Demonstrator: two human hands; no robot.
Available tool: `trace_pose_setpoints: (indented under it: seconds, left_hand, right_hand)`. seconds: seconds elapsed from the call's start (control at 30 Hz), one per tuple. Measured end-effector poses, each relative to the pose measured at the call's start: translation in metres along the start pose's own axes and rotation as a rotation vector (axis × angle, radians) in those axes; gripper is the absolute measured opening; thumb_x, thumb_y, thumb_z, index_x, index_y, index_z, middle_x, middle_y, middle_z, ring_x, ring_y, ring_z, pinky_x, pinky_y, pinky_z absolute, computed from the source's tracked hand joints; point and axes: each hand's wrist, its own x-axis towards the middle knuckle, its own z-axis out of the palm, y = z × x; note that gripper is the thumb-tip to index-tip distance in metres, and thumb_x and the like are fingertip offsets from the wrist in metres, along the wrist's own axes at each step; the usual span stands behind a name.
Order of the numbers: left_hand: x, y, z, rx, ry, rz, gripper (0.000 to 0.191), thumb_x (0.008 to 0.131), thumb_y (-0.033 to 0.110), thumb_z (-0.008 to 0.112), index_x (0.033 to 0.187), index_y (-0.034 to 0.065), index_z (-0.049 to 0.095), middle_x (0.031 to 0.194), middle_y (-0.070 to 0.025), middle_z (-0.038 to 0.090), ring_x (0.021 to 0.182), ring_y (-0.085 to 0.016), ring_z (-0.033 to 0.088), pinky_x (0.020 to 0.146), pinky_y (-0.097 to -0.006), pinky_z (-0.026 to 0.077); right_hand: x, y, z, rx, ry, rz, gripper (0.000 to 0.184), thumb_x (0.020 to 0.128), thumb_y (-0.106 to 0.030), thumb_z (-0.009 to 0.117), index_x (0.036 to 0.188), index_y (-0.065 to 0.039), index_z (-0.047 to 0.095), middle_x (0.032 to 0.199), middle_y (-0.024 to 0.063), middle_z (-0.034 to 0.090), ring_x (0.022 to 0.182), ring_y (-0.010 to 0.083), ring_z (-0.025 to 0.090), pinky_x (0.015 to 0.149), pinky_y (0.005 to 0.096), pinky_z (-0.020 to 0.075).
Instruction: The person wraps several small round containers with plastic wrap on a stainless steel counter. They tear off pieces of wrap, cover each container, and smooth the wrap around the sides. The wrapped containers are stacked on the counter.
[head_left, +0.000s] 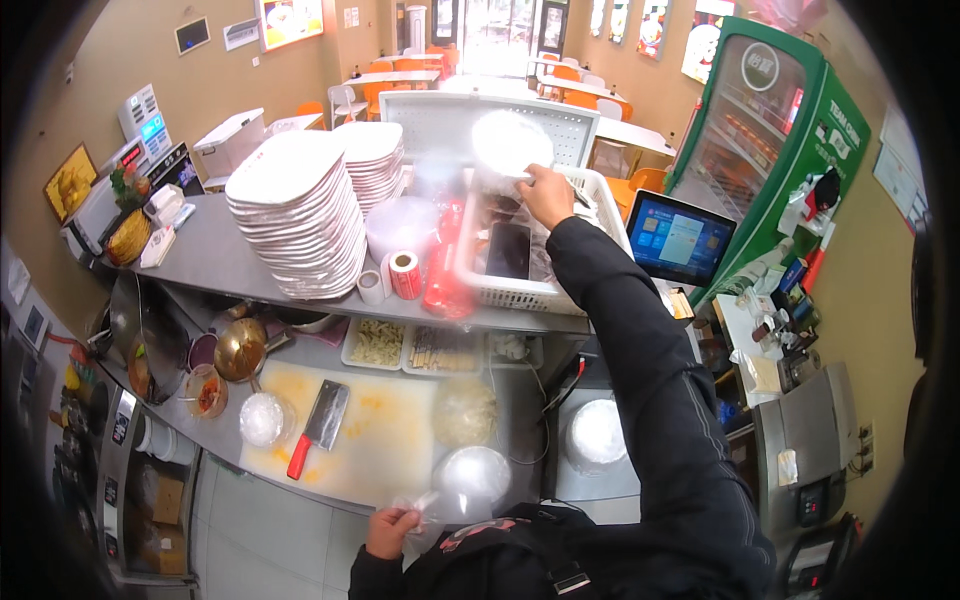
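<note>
My left hand (391, 531) is low at the front edge of the counter, its fingers closed on a thin clear plastic bag (421, 517). My right hand (549, 196) reaches far forward and pinches the near rim of a round, whitish plastic-looking container (513, 141); glare hides its details. Below that hand stands a white plastic basket (525, 294) with a dark phone-like slab (508, 250) and clear packaging inside. Close to my left hand, a round translucent container (472, 475) sits by the corner of a stained white cutting board (390, 427).
A cleaver (325, 416) with a red handle lies on the board beside a plastic-wrapped round container (262, 420). Tall stacks of white plates (300, 217) crowd the upper shelf. A touchscreen (681, 237) stands right of the basket. Food trays (442, 351) sit under the shelf.
</note>
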Motion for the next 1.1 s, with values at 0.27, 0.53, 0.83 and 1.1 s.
trace_pose_setpoints:
  seconds: [0.27, 0.53, 0.83, 1.1]
  left_hand:
    - [0.005, 0.066, -0.047, 0.325, 0.076, 0.057, 0.016, 0.092, 0.014, 0.068, 0.084, 0.0001, 0.070, 0.073, -0.0054, 0.068, 0.069, -0.014, 0.063, 0.067, -0.0288, 0.050]
    - [-0.026, 0.095, -0.071, 0.266, -0.037, -0.041, 0.011, 0.092, 0.010, 0.069, 0.087, 0.0001, 0.069, 0.077, -0.0012, 0.065, 0.070, -0.011, 0.059, 0.066, -0.0263, 0.046]
    - [-0.004, 0.067, -0.062, 0.264, -0.189, -0.083, 0.012, 0.093, 0.011, 0.068, 0.098, -0.0001, 0.071, 0.077, -0.0029, 0.066, 0.069, -0.010, 0.061, 0.066, -0.0254, 0.047]
    - [0.026, 0.055, -0.089, 0.096, -0.209, -0.149, 0.020, 0.095, 0.018, 0.067, 0.099, -0.0016, 0.073, 0.078, -0.0025, 0.067, 0.068, -0.011, 0.062, 0.064, -0.0269, 0.050]
  right_hand:
    - [-0.254, -0.106, -0.090, 0.486, -0.494, -0.414, 0.024, 0.073, -0.010, 0.072, 0.096, -0.004, 0.071, 0.087, 0.0178, 0.071, 0.078, 0.0340, 0.071, 0.074, 0.0362, 0.0565]
    - [-0.455, -0.147, 0.071, 0.225, -1.037, -0.250, 0.040, 0.079, -0.016, 0.069, 0.118, -0.008, 0.065, 0.100, 0.0202, 0.068, 0.085, 0.0407, 0.067, 0.077, 0.0499, 0.0543]
    - [-0.446, -0.195, 0.002, 0.942, -1.017, 0.004, 0.053, 0.082, -0.011, 0.077, 0.131, -0.001, 0.058, 0.135, 0.0183, 0.058, 0.124, 0.0280, 0.058, 0.104, 0.0368, 0.0462]
    - [-0.441, -0.229, 0.004, 1.127, -1.071, 0.617, 0.013, 0.094, -0.013, 0.072, 0.093, -0.002, 0.067, 0.074, -0.0043, 0.060, 0.065, 0.0011, 0.050, 0.056, 0.0206, 0.0398]
